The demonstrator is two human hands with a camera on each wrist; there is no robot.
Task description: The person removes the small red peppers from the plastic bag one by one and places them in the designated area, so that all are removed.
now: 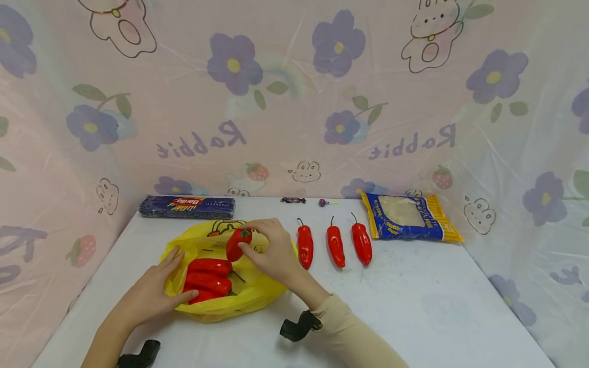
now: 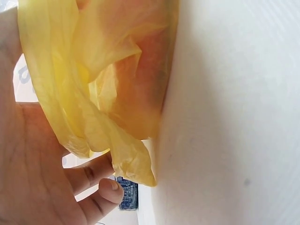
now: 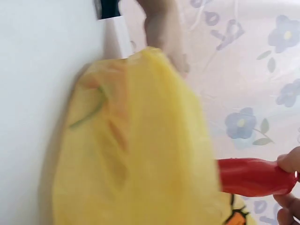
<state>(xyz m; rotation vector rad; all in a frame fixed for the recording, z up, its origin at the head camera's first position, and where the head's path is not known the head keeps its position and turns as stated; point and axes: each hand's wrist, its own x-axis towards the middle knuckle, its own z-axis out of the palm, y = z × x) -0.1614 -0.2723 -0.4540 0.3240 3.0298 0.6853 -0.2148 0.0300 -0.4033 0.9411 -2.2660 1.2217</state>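
A yellow plastic bag [image 1: 257, 294] lies with its mouth wide, several long red peppers [image 1: 209, 281] inside. At its left rim the left hand [image 1: 149, 294] holds the plastic, thumb over the near edge and fingers on the far side; the left wrist view shows this hand [image 2: 42, 164] beside the folds of the bag [image 2: 61, 93]. Over the bag the right hand [image 1: 276, 253] pinches a red pepper [image 1: 233, 246] near its green stem end. In the right wrist view that pepper [image 3: 253, 177] is partly hidden behind the bag [image 3: 140, 140], with the right hand's fingertips [image 3: 288, 187] at its end.
Three red peppers [image 1: 335, 245] lie in a row right of the bag. Along the back are a blue spaghetti pack [image 1: 186, 207], a wrapped candy [image 1: 293, 200], a lollipop [image 1: 323, 203] and a blue and yellow packet [image 1: 409, 217]. A patterned curtain [image 1: 285, 112] stands behind the white table [image 1: 414, 306].
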